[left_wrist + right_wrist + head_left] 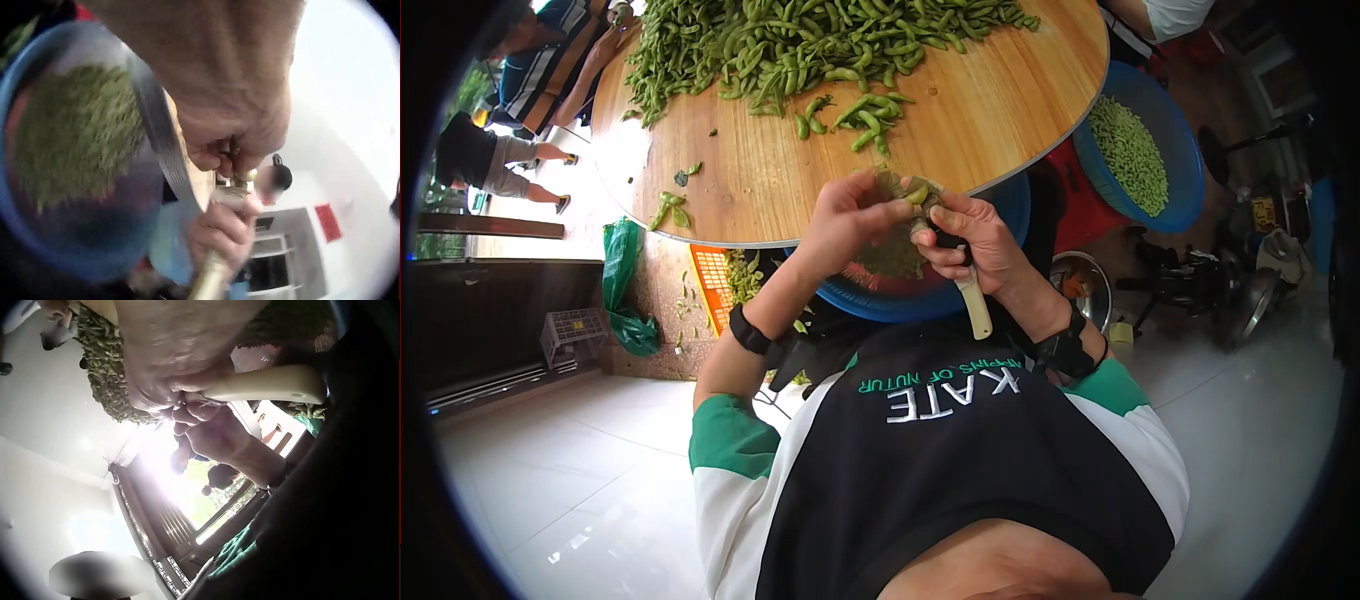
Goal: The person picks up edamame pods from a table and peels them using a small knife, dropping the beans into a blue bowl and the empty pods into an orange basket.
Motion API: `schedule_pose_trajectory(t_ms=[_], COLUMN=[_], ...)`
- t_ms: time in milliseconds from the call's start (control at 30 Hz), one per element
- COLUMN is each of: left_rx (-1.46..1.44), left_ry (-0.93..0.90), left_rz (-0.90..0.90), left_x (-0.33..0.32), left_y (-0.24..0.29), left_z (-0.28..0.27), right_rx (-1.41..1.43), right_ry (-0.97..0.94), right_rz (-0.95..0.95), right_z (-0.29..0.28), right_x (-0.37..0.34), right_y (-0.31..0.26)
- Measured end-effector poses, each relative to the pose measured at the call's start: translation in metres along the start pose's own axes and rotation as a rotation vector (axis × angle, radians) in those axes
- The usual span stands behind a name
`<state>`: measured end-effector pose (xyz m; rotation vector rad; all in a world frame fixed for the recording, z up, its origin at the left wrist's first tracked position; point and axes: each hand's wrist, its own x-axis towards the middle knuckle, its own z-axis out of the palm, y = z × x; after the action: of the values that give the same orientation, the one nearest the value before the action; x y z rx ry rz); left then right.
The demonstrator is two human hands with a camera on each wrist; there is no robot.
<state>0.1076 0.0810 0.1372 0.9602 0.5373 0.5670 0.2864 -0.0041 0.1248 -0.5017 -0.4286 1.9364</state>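
Note:
My left hand (pixel 852 222) pinches a green bean pod (pixel 917 195) over the table's near edge. Close against it, my right hand (pixel 982 240) grips a cream-handled tool (pixel 975 305); its handle points back toward my body and its working end is hidden by the fingers. The fingertips of both hands meet around the pod. In the right wrist view the tool's handle (pixel 275 384) sticks out from the palm, with a small hole at its end. Beneath the hands sits a blue basin (pixel 870 303) holding green shelled beans (pixel 81 131).
A heap of green pods (pixel 800 45) covers the far part of the round wooden table (pixel 960 130), with a few pods nearer. Another blue basin (pixel 1190 205) of shelled beans stands right. An orange basket (pixel 710 285) is at lower left. Other people are around the table.

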Motion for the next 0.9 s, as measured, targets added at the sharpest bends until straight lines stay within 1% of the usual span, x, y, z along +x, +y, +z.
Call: schedule_pose_trajectory(t_ms=[33, 67, 133, 167, 200, 267, 300, 367, 400, 467, 533, 567, 600, 633, 667, 700, 733, 767, 867, 900], left_rx=[0.399, 0.397, 1.214, 1.208, 1.209, 1.254, 1.252, 0.948, 0.947, 0.567, 0.570, 0.575, 0.574, 0.543, 0.512, 0.511, 0.610, 0.708, 0.750, 0.748], left_ry=[0.111, 0.111, 0.146, 0.139, 0.140, 0.011, 0.009, 0.005, 0.004, 0.046, 0.048, 0.051, 0.052, 0.068, 0.083, 0.081, 0.050, 0.017, 0.006, 0.010], left_rz=[0.256, 0.253, 0.631, 0.707, 0.706, 0.683, 0.680, 0.476, 0.476, 0.152, 0.162, 0.177, 0.178, 0.117, 0.059, 0.059, 0.151, 0.241, 0.250, 0.249], left_x=[-0.001, -0.002, -0.008, -0.008, -0.008, -0.010, -0.010, -0.008, -0.008, -0.008, -0.007, -0.005, -0.005, -0.003, -0.002, -0.002, -0.002, -0.003, -0.008, -0.008], left_y=[-0.001, 0.003, 0.010, 0.009, 0.013, 0.020, 0.019, 0.017, 0.016, 0.013, 0.006, 0.003, -0.001, -0.006, -0.010, -0.014, -0.019, -0.022, -0.017, -0.018], left_z=[0.005, 0.006, 0.007, 0.007, 0.005, 0.004, 0.004, 0.003, 0.005, 0.009, 0.013, 0.014, 0.015, 0.015, 0.015, 0.014, 0.013, 0.014, 0.020, 0.018], right_rx=[0.044, 0.046, 0.076, 0.077, 0.119, 0.167, 0.176, 0.184, 0.160, 0.138, -0.131, -0.133, -0.226, -0.318, -0.320, -0.416, -0.511, -0.509, -0.529, -0.545], right_ry=[0.043, 0.046, 0.015, 0.013, -0.012, -0.028, -0.036, -0.048, -0.044, -0.035, 0.083, 0.082, 0.141, 0.201, 0.201, 0.220, 0.240, 0.243, 0.254, 0.259], right_rz=[0.040, 0.041, 0.085, 0.088, 0.103, 0.118, 0.118, 0.118, 0.095, 0.072, -0.034, -0.033, -0.081, -0.131, -0.133, -0.199, -0.263, -0.261, -0.234, -0.259], right_z=[0.000, -0.001, -0.002, -0.003, -0.004, -0.008, -0.010, -0.012, -0.012, -0.008, 0.001, 0.004, 0.006, 0.007, 0.006, 0.004, 0.002, 0.001, 0.000, 0.000], right_x=[-0.001, -0.002, -0.004, -0.003, -0.002, -0.005, -0.006, -0.008, -0.010, -0.016, -0.022, -0.023, -0.024, -0.024, -0.024, -0.024, -0.024, -0.025, -0.021, -0.020], right_y=[0.000, 0.001, 0.003, 0.003, 0.002, 0.003, 0.004, 0.004, 0.003, 0.001, -0.003, -0.004, -0.004, -0.004, -0.004, -0.004, -0.004, -0.004, -0.005, -0.003])
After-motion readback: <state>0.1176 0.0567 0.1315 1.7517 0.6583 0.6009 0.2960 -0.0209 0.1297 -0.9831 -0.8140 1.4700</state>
